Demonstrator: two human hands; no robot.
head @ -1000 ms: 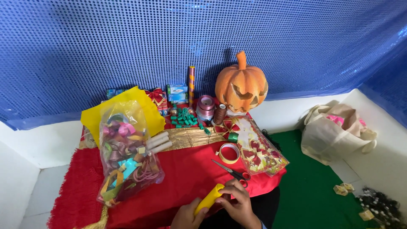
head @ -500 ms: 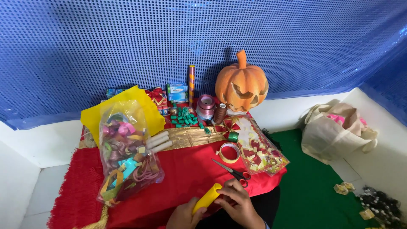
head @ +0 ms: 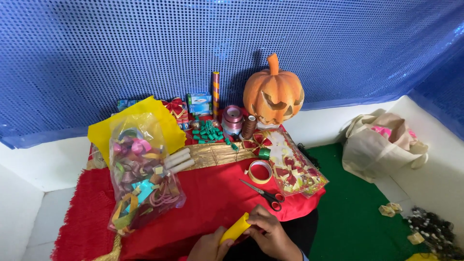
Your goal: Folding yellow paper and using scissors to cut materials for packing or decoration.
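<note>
Head view: you are holding one yellow paper roll at the near edge of the red cloth, tilted with its far end raised toward the right. Your left hand is gripping the lower end, fingers wrapped around it. Your right hand is closing over the upper end, fingertips pressing on the tube. Both hands are in contact with the roll; neither is lying open.

One pair of scissors with red handles is lying just beyond your right hand, blades pointing away to the left. One ring of tape is sitting near the scissor tips. One clear bag of red and gold bows is lying to the right of the tape. One clear bag of curled ribbons is resting on the left, partly over one yellow sheet. Three pale paper tubes are lying side by side against that bag. One orange carved pumpkin is standing at the back. One cream tote bag is sitting well apart on the right.
</note>
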